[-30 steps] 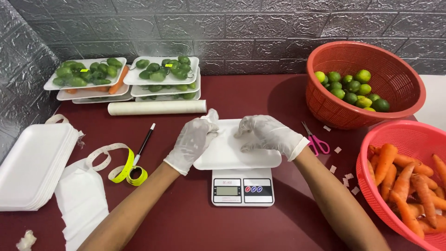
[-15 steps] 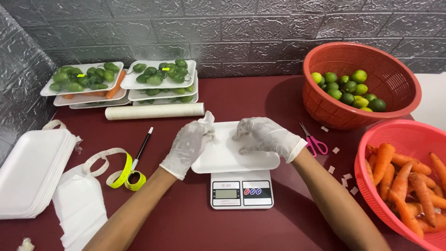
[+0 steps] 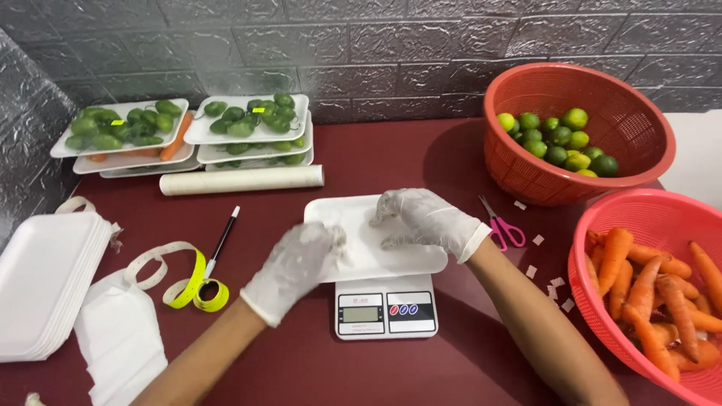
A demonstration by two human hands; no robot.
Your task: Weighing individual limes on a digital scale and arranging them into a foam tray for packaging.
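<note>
Both hands wear thin white gloves and sit over a white foam tray (image 3: 374,244) that lies on a small kitchen scale (image 3: 386,307) in the middle of the frame. The left hand (image 3: 295,268) is at the tray's left edge with its fingers curled; it is a bit blurry, so I cannot tell if it pinches the edge or only touches it. The right hand (image 3: 430,222) rests on top of the tray with its fingers spread and bent, holding nothing. The tray has no food on it, so this one looks like it is only at the start. In the upper left of the frame, stacked trays (image 3: 184,135) already full of green fruit and a bit of carrot look done. A roll of clear wrap (image 3: 241,180) lies just in front of them. There seems to be plenty left: limes (image 3: 557,141) fill the red basket (image 3: 626,120) in the upper right, and carrots (image 3: 656,286) fill the pink basket (image 3: 662,207) in the lower right. A pile of bare foam trays (image 3: 47,280) waits at the left edge. A pen (image 3: 222,240), a yellow tape measure (image 3: 188,282) and pink scissors (image 3: 502,225) lie on the dark red tabletop (image 3: 391,162).
</note>
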